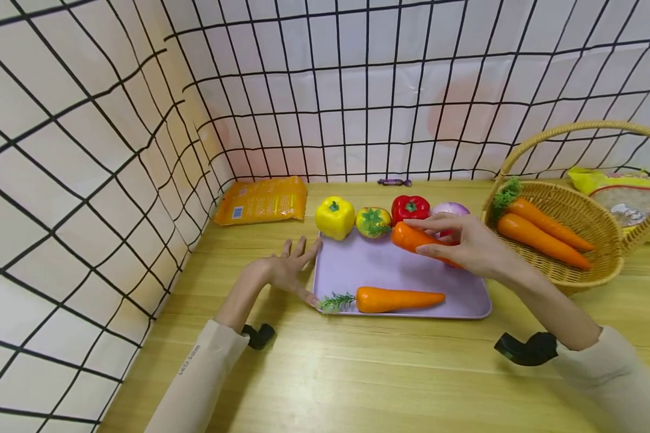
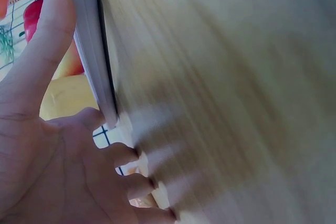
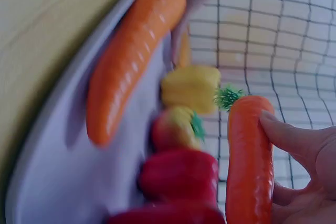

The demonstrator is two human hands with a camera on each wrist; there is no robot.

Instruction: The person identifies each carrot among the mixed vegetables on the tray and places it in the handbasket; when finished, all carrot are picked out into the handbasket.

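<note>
My right hand (image 1: 468, 243) pinches an orange carrot (image 1: 411, 236) between thumb and fingers, above the right part of a lilac tray (image 1: 368, 264). In the right wrist view, the held carrot (image 3: 249, 156) has its green top pointing up. Another carrot (image 1: 398, 299) lies along the tray's near edge, leafy end to the left. My left hand (image 1: 292, 267) spreads its fingers at the tray's left edge; in the left wrist view its thumb (image 2: 55, 19) lies along the rim and the other fingertips touch the table.
Along the tray's far side sit a yellow pepper (image 1: 334, 218), a yellow-green tomato (image 1: 372, 222), a red pepper (image 1: 410, 208) and a purple onion (image 1: 451, 208). A wicker basket (image 1: 606, 273) with two carrots stands right. An orange packet (image 1: 265, 201), wrapped candy (image 1: 394, 182) and yellow bag (image 1: 623, 192) lie farther back.
</note>
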